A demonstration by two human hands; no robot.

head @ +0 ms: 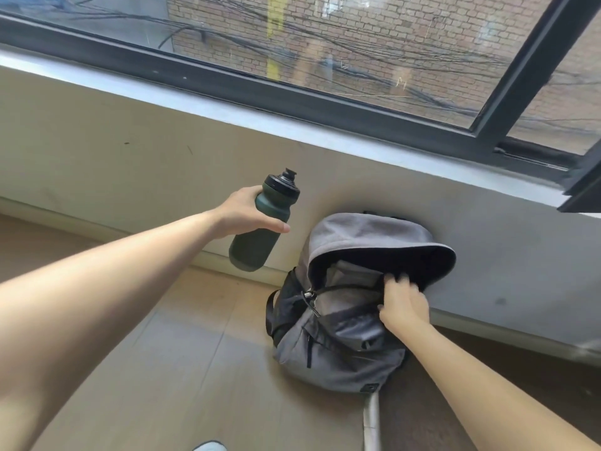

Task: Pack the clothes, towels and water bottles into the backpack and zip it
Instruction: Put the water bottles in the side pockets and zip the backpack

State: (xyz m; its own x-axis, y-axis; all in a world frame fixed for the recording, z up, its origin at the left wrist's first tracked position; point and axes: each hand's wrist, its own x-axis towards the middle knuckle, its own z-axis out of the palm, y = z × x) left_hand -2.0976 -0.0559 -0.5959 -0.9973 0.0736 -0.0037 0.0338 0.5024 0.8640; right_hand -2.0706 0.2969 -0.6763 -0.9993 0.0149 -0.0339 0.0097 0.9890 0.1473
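A grey backpack [338,349] leans against the wall under the window, its top flap thrown back and its main compartment open. Something pale grey and folded shows inside the opening [349,275]. My right hand [403,304] grips the front rim of the opening and holds it apart. My left hand [247,211] is wrapped around a dark green water bottle [260,232] with a black cap, held in the air, tilted, up and to the left of the backpack. The bottle does not touch the bag.
A cream wall [130,151] with a grey sill [292,125] and a black-framed window runs behind the bag. The floor [182,353] is pale wood. A white strip [372,421] lies on the floor in front of the backpack. A light shoe tip [209,446] shows at the bottom.
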